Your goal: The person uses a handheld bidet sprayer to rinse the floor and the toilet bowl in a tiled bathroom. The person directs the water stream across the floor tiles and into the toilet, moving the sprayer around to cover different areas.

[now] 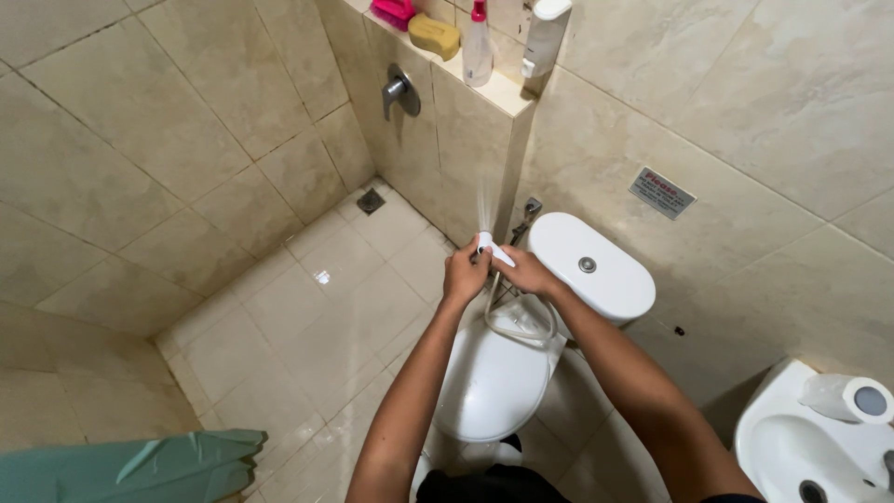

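Bidet sprayer (491,250), white, at frame centre above the closed toilet lid (494,377), emitting a fine upward spray; left hand (465,272) closed around its head; right hand (526,272) curled on the handle; grey hose (521,326) looping below; cistern (596,265) just right; sink (801,447) at lower right; tiled ledge (494,88) at top.

Beige marble-look tiles cover the walls (140,121) all round me, and pale glossy tiles make the floor (317,317), wet and shining well left of my fingers. A small square drain (370,200) sits in the far corner. Above my fingers runs a tiled ledge (494,88), with a chrome valve handle (399,91) below it. A white basin (792,447) stands far to the right.
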